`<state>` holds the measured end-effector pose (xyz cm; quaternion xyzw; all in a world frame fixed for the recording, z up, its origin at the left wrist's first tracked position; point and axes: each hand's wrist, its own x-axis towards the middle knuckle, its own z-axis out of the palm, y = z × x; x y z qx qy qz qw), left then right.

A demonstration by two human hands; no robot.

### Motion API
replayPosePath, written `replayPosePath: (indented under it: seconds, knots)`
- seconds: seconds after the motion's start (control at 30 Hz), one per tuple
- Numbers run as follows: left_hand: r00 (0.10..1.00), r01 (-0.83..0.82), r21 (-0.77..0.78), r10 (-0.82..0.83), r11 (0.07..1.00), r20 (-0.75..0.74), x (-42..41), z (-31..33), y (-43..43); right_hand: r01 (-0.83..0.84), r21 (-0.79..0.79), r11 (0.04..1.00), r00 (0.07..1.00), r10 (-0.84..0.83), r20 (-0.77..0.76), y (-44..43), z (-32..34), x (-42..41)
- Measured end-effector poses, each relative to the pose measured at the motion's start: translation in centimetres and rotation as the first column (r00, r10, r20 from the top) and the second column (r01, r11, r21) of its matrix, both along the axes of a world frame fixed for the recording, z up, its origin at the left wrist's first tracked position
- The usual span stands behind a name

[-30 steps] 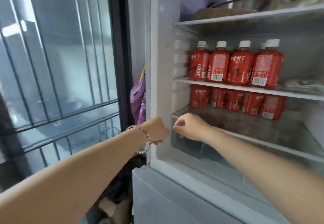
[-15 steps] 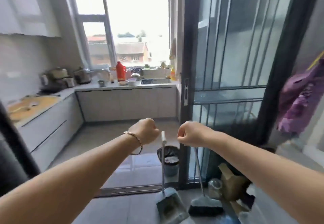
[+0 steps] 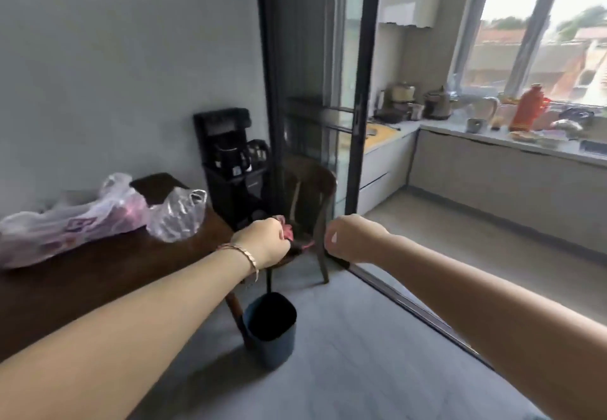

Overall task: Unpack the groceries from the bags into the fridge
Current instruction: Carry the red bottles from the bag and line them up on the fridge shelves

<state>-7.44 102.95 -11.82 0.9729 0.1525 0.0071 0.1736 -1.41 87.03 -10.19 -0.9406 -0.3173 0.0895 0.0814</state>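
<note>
Both arms are held out in front. The left hand (image 3: 262, 242) is curled into a fist, and nothing can be seen in it. The right hand (image 3: 353, 239) is curled shut too and looks empty. The hands are probably kept free so more food can be picked up.

The grocery bags (image 3: 98, 216) are laid on the dark table (image 3: 82, 288) at the left, near the wall. They are made of thin clear plastic and are crinkled and slumped. Something pink or purple is seen inside, but it is too blurred to name. The fridge is not in view.

A chair (image 3: 308, 196) is stood just past the table, and a dark bin (image 3: 269, 327) is set on the floor below.
</note>
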Motion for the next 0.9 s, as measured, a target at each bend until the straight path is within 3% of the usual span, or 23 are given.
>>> replayPosePath:
  seconds: [0.2, 0.47, 0.77, 0.9]
  knots:
    - [0.952, -0.299, 0.018, 0.299, 0.954, -0.066, -6.8, -2.0, 17.2, -0.317, -0.043, 0.947, 0.947, 0.319, 0.029, 20.7, -2.7, -2.1]
    - [0.815, -0.573, 0.004, 0.57, 0.82, -0.106, -8.2, -4.8, 35.0, -0.562, -0.027, 0.826, 0.827, 0.562, -0.013, 41.7, -6.7, 0.1]
    - [0.679, -0.73, 0.031, 0.729, 0.683, -0.085, -4.8, -7.7, 52.0, -0.663, -0.06, 0.746, 0.747, 0.665, 0.012, 62.1, -9.9, 6.2]
    - [0.689, -0.722, 0.042, 0.723, 0.691, -0.049, -4.1, -10.0, 57.5, -0.673, -0.037, 0.739, 0.74, 0.673, -0.004, 68.5, -12.1, 8.1]
